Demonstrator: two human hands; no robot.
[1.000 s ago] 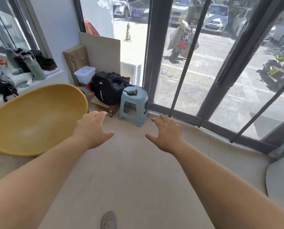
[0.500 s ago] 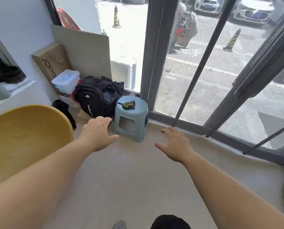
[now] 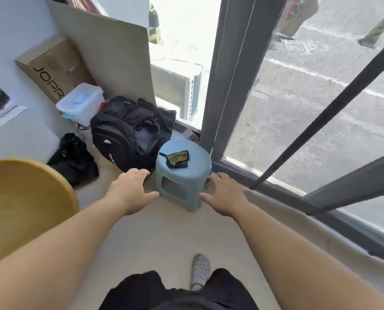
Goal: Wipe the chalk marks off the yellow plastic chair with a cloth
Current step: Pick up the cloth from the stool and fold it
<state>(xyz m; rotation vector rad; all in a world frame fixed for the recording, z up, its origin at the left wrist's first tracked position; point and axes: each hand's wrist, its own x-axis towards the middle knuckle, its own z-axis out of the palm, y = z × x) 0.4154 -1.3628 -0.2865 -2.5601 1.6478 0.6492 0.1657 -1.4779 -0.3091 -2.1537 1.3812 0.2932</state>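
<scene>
The yellow plastic chair [image 3: 23,204] shows as a curved shell at the left edge; no chalk marks can be made out on it. A small dark-and-olive cloth [image 3: 177,158] lies crumpled on top of a low blue stool [image 3: 182,175] by the window. My left hand [image 3: 130,190] is open, fingers spread, just left of the stool. Just right of the stool, close to its side, my right hand [image 3: 224,194] is open too. Neither hand holds anything, and both are below the cloth.
A black backpack [image 3: 128,135] leans behind the stool, with a clear plastic box [image 3: 81,104], a cardboard box [image 3: 54,68] and a board [image 3: 110,52] against the wall. A black bag [image 3: 73,157] lies on the floor. Window frame [image 3: 222,86] is at the right. My shoe [image 3: 200,269] is below.
The view has come closer to the stool and tilted down. Both hands have moved forward to either side of the stool. The yellow chair has slid further to the left edge.
</scene>
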